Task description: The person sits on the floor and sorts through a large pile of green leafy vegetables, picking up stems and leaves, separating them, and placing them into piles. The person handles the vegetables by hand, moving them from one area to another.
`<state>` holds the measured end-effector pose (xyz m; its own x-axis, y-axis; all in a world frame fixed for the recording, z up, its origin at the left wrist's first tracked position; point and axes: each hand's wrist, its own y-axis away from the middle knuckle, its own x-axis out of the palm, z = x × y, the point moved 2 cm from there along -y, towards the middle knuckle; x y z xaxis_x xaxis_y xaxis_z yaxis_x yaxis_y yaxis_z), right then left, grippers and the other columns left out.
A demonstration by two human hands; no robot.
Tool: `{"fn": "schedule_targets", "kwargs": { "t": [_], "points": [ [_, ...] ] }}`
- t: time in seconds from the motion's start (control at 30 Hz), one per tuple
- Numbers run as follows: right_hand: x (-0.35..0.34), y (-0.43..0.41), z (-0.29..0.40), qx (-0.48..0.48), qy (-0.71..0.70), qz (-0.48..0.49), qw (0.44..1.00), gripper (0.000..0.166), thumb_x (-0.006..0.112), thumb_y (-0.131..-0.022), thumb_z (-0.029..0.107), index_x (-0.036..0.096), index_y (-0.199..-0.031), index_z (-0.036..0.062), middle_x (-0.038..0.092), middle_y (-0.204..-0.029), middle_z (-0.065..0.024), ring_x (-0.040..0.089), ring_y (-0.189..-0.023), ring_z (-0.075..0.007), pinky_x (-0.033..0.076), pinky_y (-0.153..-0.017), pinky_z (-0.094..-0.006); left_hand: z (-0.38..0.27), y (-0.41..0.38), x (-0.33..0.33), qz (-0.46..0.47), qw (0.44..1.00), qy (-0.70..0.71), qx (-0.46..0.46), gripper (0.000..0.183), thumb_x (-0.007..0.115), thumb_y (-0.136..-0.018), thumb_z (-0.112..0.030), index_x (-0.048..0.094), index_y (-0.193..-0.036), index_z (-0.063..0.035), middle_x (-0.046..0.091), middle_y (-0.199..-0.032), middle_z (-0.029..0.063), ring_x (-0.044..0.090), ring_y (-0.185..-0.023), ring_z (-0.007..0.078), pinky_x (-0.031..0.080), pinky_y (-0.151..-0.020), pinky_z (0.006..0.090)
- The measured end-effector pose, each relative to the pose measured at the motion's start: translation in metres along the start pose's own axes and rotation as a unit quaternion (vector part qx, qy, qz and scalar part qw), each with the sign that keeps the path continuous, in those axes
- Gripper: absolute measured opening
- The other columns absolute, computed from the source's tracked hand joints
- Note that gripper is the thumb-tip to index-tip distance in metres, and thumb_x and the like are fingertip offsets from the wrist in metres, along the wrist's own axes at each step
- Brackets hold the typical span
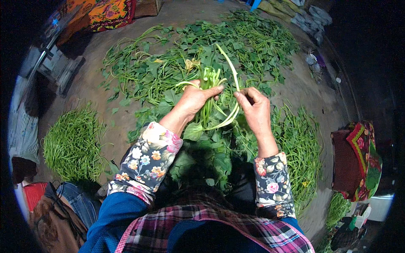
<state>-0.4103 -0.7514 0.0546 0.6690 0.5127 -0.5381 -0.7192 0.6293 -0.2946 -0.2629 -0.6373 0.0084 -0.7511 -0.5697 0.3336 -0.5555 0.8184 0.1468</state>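
Observation:
My left hand (197, 98) is closed around a bundle of green leafy stems (207, 112), its thumb lying across them and the cut ends pointing away from me. To its right, my right hand (254, 106) pinches a long pale green stem (233, 71) between thumb and fingers. This stem rises above the hand, and pale strands curve below it towards the bundle. A single leaf (193, 131) hangs under the bundle. Beneath and beyond both hands spreads a large heap of leafy vines (152, 69). More leaves lie over my lap (221, 161).
A pile of thin green stems (74, 145) lies on the floor at left, another stem pile (299, 151) at right. A person's denim-clad leg (79, 202) is at lower left. A patterned cloth (367, 158) stands at far right, an orange floral cloth (109, 14) at upper left.

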Motion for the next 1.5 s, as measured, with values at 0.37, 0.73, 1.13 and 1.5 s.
{"fn": "schedule_targets", "kwargs": {
  "t": [0.37,0.73,1.13,1.5],
  "points": [
    [0.021,0.006,0.013,-0.045,0.002,0.058,0.997,0.021,0.07,-0.086,0.018,0.064,-0.079,-0.0005,0.053,-0.062,-0.0033,0.047,-0.054,-0.0123,0.037,-0.051,-0.0296,-0.007,0.003,0.007,0.047,0.993,0.106,0.008,0.018,0.068,-0.089,-0.01,0.068,-0.105,-0.0021,0.07,-0.09,0.0035,0.066,-0.076,0.0117,0.053,-0.069,0.0258],
    [-0.005,-0.006,-0.019,0.222,-0.482,0.046,0.847,0.02,0.067,-0.093,0.024,0.063,-0.085,0.0052,0.048,-0.063,0.0047,0.042,-0.052,-0.0068,0.031,-0.048,-0.0214,0.002,0.024,0.023,0.179,0.982,-0.058,-0.009,0.024,0.075,-0.084,-0.014,0.069,-0.105,-0.0038,0.069,-0.087,0.0003,0.062,-0.073,0.0082,0.051,-0.068,0.0248],
    [-0.016,-0.008,-0.031,0.214,-0.485,-0.071,0.845,0.016,0.06,-0.095,0.015,0.06,-0.095,-0.0011,0.05,-0.064,-0.0005,0.047,-0.055,-0.0102,0.037,-0.05,-0.0225,-0.012,0.02,0.018,0.196,0.978,-0.048,0.052,0.019,0.073,-0.086,-0.013,0.069,-0.102,-0.0032,0.07,-0.087,0.0006,0.063,-0.078,0.009,0.051,-0.073,0.0249],
    [-0.206,0.041,-0.089,0.164,-0.28,-0.182,0.928,0.022,0.06,-0.097,0.021,0.064,-0.096,-0.0005,0.049,-0.067,0.0038,0.044,-0.058,-0.0074,0.035,-0.053,-0.0231,-0.072,0.025,-0.097,-0.26,0.944,-0.115,0.17,0.029,0.079,-0.081,-0.022,0.069,-0.103,-0.0059,0.07,-0.094,0.0026,0.06,-0.082,0.0124,0.045,-0.077,0.028]
  ]
}}
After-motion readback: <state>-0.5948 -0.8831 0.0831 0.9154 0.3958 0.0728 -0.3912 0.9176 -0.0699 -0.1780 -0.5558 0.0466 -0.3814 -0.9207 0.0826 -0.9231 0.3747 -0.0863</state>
